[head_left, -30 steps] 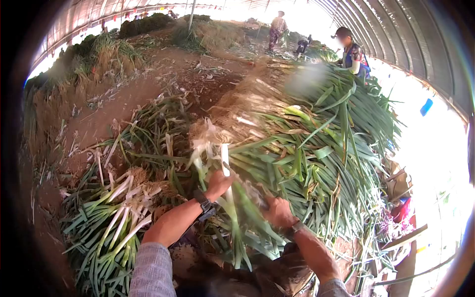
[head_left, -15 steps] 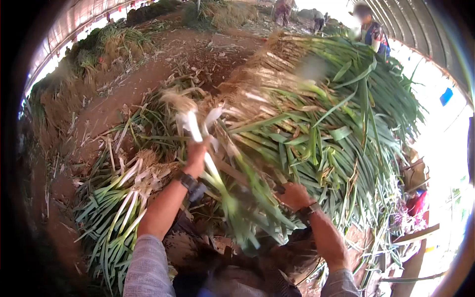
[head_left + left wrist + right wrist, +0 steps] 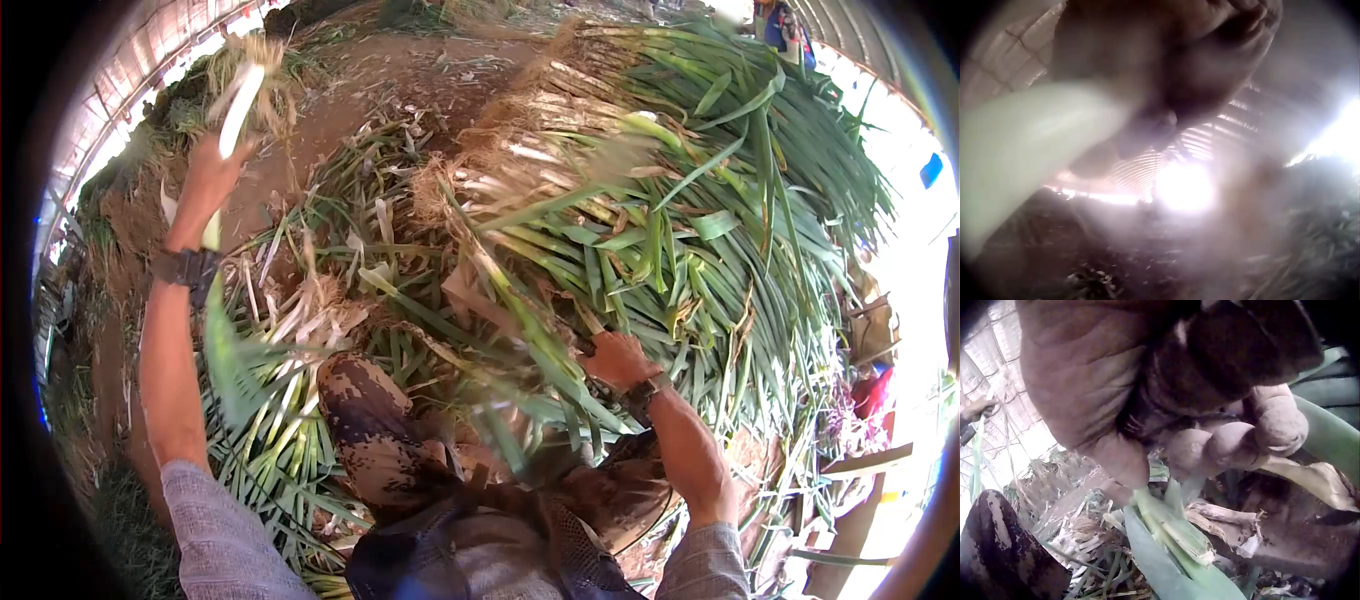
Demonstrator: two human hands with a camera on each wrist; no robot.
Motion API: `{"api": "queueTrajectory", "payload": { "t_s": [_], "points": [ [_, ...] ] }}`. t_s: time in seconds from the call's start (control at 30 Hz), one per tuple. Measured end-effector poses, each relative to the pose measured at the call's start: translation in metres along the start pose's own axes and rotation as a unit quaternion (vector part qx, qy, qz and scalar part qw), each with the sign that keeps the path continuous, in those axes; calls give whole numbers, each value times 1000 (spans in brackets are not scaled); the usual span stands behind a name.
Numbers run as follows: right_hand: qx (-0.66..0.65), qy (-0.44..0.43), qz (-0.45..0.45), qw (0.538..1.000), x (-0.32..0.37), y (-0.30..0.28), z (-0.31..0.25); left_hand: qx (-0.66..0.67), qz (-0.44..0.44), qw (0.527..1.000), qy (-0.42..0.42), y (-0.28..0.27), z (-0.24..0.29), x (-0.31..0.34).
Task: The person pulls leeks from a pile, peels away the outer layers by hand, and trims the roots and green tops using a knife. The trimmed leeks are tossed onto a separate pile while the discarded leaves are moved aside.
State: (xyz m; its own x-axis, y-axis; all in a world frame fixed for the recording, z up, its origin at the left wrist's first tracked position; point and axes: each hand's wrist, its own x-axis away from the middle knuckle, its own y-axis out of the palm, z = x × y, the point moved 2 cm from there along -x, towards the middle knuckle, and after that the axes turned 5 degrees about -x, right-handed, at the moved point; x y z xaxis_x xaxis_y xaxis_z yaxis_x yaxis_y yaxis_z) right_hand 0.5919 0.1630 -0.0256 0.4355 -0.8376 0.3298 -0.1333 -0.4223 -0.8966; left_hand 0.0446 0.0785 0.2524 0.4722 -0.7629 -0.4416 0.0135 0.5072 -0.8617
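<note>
Raised at the upper left, the left hand (image 3: pixel 208 182) grips a leek (image 3: pixel 238 112) by its white stalk, roots upward, leaves trailing blurred below the wrist. The left wrist view shows that hand (image 3: pixel 1166 69) dark and blurred around the pale stalk (image 3: pixel 1029 144). Low beside the big leek pile (image 3: pixel 690 200), the right hand (image 3: pixel 620 362) has its fingers curled. In the right wrist view the thumb and curled fingers of this hand (image 3: pixel 1116 381) close at the top of green leek leaves (image 3: pixel 1160 531); what lies deeper in the palm is hidden. Another leek (image 3: pixel 500 280) slants toward it.
Loose leeks (image 3: pixel 295 420) lie at the lower left, beside the person's knee (image 3: pixel 375 410) in patterned trousers. Bare brown soil (image 3: pixel 340 85) stretches behind. More leeks are heaped at the upper left. Part of another person (image 3: pixel 785 30) shows at the upper right, near the tunnel wall.
The left hand has swung from the middle to the upper left, carrying a leek away from the other stalks. The right hand has stayed low by the pile. The head view has tilted down.
</note>
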Motion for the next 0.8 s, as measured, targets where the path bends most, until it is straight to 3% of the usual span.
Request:
{"api": "queueTrajectory", "payload": {
  "t_s": [0.07, 0.13, 0.2, 0.23, 0.27, 0.3, 0.33, 0.37, 0.4, 0.47, 0.57, 0.73, 0.8],
  "points": [
    [2, -4, -6, 1000, -1, 0, 1, 22, -54, 998, -1, 25, -56, 1],
    [5, -10, -11, 1000, 0, 1, 3, -164, -118, 979, -26, 51, -101, 23],
    [-6, -36, 28, 999, 2, 0, 3, -163, -152, 975, 16, 105, -175, 63],
    [-9, -34, 30, 999, 3, -2, -1, -181, -252, 949, 59, 97, -140, 91],
    [-26, -22, 25, 999, 5, -8, -6, -265, -330, 906, 10, 141, -182, 91],
    [-42, -10, 18, 999, 6, -14, -11, -166, -341, 922, 75, 150, -153, 101],
    [-39, -10, 15, 999, 4, -19, -17, -92, -386, 918, 5, 159, -114, 101],
    [-53, 10, 1, 999, 0, -23, -23, -76, -370, 926, 9, 184, -101, 100],
    [-66, 28, -13, 997, -4, -24, -28, -25, -370, 928, 37, 186, -54, 102],
    [-32, 6, -5, 999, -22, -13, -28, 176, -430, 885, -24, 205, 12, 108],
    [-8, -22, 6, 1000, -55, 7, -25, 224, -495, 839, -12, 229, 97, 106],
    [-66, 18, -18, 997, -61, -17, -61, 349, -509, 785, -49, 308, 141, 133],
    [-60, -44, 7, 997, -61, -21, -72, 362, -404, 838, -60, 367, 135, 136]
  ]
}}
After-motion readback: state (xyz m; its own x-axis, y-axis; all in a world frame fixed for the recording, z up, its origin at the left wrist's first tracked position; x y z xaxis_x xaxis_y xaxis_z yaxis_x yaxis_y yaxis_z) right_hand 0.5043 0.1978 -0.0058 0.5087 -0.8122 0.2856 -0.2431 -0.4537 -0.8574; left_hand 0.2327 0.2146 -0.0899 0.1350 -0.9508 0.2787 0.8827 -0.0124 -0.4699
